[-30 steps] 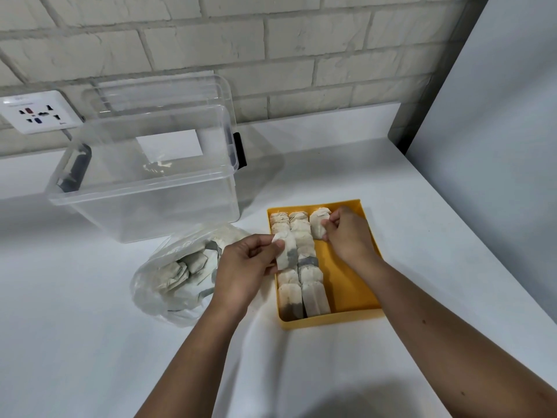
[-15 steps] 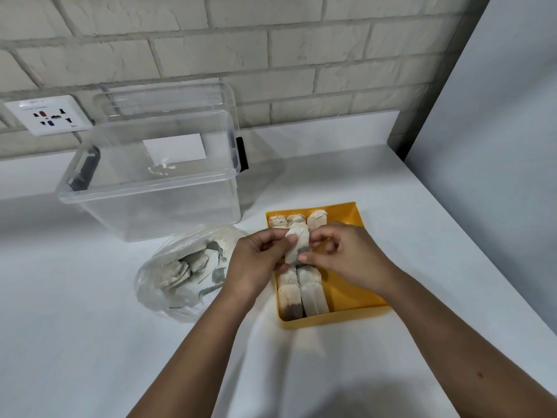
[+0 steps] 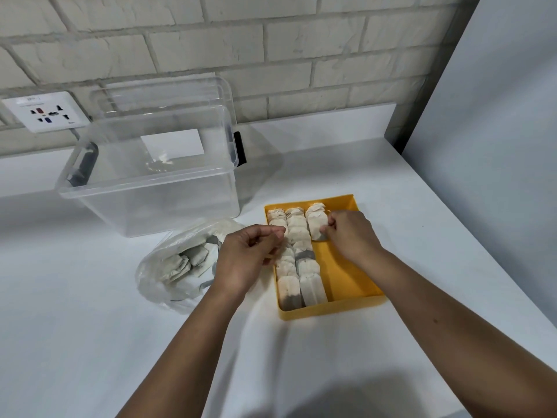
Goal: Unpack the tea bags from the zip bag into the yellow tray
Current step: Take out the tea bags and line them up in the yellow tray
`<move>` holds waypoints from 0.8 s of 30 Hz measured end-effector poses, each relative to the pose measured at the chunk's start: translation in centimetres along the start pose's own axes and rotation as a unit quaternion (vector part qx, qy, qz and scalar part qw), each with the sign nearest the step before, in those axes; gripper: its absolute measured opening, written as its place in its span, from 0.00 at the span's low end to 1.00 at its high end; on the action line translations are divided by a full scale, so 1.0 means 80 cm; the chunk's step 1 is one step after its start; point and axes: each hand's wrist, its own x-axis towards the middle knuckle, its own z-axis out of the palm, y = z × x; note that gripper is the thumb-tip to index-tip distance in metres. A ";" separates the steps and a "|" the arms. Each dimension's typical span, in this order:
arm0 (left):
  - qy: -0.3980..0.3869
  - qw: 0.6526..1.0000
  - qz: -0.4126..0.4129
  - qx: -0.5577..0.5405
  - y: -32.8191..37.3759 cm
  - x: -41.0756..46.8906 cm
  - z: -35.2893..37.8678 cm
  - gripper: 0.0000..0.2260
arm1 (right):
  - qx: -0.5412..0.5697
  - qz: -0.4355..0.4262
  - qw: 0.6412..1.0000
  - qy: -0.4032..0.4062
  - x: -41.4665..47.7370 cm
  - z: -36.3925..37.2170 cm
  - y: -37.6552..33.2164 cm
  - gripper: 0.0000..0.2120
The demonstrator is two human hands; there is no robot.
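The right hand (image 3: 349,233) is pinching a tea bag (image 3: 316,226) at the far end of the yellow tray (image 3: 331,309). It should be going down flat, square against its neighbours. The left hand (image 3: 250,254) is hovering loosely curled, seemingly empty, beside the zip bag (image 3: 174,267).

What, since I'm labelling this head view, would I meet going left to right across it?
Wall socket → zip bag → left hand → yellow tray → grey wall panel. The clear box and the right hand, pinching a tea bag, overlap others, so left out.
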 end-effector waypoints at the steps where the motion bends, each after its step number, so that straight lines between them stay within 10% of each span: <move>1: 0.002 1.000 -0.002 0.001 -0.001 0.001 -0.002 0.04 | -0.002 0.002 1.000 -0.005 0.002 0.003 -0.002 0.08; 13: 0.020 1.000 -0.004 0.000 0.012 -0.003 -0.040 0.05 | 0.004 0.026 1.000 0.013 0.007 0.007 0.000 0.14; 24: 0.052 0.996 -0.027 0.060 0.009 -0.017 -0.157 0.05 | 0.162 -0.220 0.957 -0.100 -0.041 -0.001 -0.120 0.10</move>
